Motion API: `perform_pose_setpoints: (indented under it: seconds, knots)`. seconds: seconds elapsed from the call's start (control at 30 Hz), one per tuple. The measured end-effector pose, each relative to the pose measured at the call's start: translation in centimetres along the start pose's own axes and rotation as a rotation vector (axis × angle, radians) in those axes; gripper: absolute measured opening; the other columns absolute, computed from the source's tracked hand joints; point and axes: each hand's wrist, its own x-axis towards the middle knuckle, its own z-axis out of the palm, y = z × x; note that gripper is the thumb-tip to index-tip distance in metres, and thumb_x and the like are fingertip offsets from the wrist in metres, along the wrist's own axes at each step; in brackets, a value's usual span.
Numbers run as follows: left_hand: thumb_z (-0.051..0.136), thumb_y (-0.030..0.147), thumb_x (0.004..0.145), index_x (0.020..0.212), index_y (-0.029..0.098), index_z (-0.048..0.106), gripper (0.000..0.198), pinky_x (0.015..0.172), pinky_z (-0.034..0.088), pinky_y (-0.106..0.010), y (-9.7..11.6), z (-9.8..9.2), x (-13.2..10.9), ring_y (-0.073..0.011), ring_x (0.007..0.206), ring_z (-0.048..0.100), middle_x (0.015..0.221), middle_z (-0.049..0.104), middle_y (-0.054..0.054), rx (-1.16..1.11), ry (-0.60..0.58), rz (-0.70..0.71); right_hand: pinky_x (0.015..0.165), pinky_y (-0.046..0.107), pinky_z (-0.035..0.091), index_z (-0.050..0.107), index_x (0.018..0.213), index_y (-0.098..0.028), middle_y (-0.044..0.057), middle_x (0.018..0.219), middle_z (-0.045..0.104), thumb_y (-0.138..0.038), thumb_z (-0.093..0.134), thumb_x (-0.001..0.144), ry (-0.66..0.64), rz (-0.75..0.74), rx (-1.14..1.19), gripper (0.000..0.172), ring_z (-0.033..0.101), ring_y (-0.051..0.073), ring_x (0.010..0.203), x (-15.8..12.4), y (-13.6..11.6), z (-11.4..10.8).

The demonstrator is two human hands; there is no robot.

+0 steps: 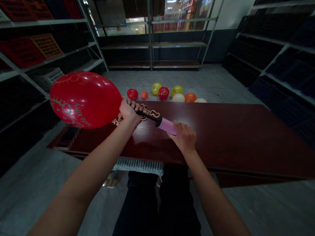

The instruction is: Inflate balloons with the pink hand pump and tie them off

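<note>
A large inflated red balloon [86, 99] with printed "hello kitty" lettering extends left from my left hand [130, 111]. My left hand's fingers are closed around the balloon's neck, where it meets the black end of a hand balloon pump [168, 126]. The neck itself is hidden by the fingers. My right hand [185, 136] wraps around the pump's pink barrel, and the black rod shows between both hands. Behind the pump, tan loops [154, 113] of a chain-like string lie on the dark red table [227, 138], partly covered by my left hand.
Several inflated balloons, including a red one [163, 93] and an orange one [190, 97], rest on the floor past the table's far edge. A pixelated dark object [67, 137] lies at the table's left end. Shelves with crates [46, 45] stand left and right; a metal rack [177, 44] stands behind.
</note>
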Motion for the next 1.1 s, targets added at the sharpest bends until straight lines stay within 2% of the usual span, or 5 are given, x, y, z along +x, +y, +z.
perform_pose_setpoints:
  seconds: [0.13,0.23,0.57,0.87,1.1]
  knots:
    - [0.036,0.038,0.100,0.063,0.021,0.025,0.042,0.038,0.022,-0.024,2.6,-0.3,0.8,-0.0083,0.033,0.024,0.043,0.024,0.007,0.001,0.032,0.011,0.067,0.032,0.029,0.063,0.113,-0.019,0.006,0.086,0.068,-0.037,0.060,0.084,-0.001,-0.015,0.016,0.035,0.054,0.019,0.075,0.1,0.0,0.1]
    - [0.036,0.042,0.101,0.063,0.021,0.023,0.045,0.038,0.022,-0.023,3.0,-0.6,0.8,-0.0077,0.033,0.023,0.044,0.022,0.008,-0.010,0.035,0.018,0.068,0.033,0.030,0.062,0.114,-0.019,0.006,0.089,0.069,-0.035,0.061,0.082,-0.009,-0.013,0.008,0.036,0.054,0.020,0.077,0.1,0.1,0.2]
    - [0.038,0.043,0.101,0.063,0.020,0.024,0.046,0.038,0.022,-0.022,-0.7,-1.0,-0.5,-0.0059,0.033,0.022,0.045,0.022,0.008,-0.048,0.064,0.054,0.070,0.034,0.030,0.063,0.115,-0.019,0.008,0.094,0.069,-0.037,0.063,0.082,-0.064,0.025,-0.007,0.038,0.052,0.022,0.081,-0.1,0.4,0.1]
    - [0.039,0.036,0.101,0.058,0.021,0.027,0.047,0.036,0.022,-0.024,-6.8,0.1,-2.9,-0.0078,0.032,0.024,0.044,0.022,0.007,-0.047,-0.013,0.023,0.070,0.034,0.029,0.063,0.115,-0.017,0.007,0.091,0.068,-0.038,0.063,0.083,-0.057,0.034,-0.003,0.038,0.052,0.022,0.080,-0.1,0.6,0.2]
    - [0.041,0.042,0.100,0.060,0.020,0.027,0.048,0.037,0.021,-0.023,-6.1,0.3,-2.9,-0.0070,0.031,0.022,0.043,0.023,0.008,-0.035,-0.004,-0.008,0.071,0.034,0.030,0.062,0.116,-0.019,0.007,0.094,0.069,-0.039,0.061,0.084,-0.043,0.026,0.007,0.037,0.053,0.022,0.082,-0.1,0.4,0.4]
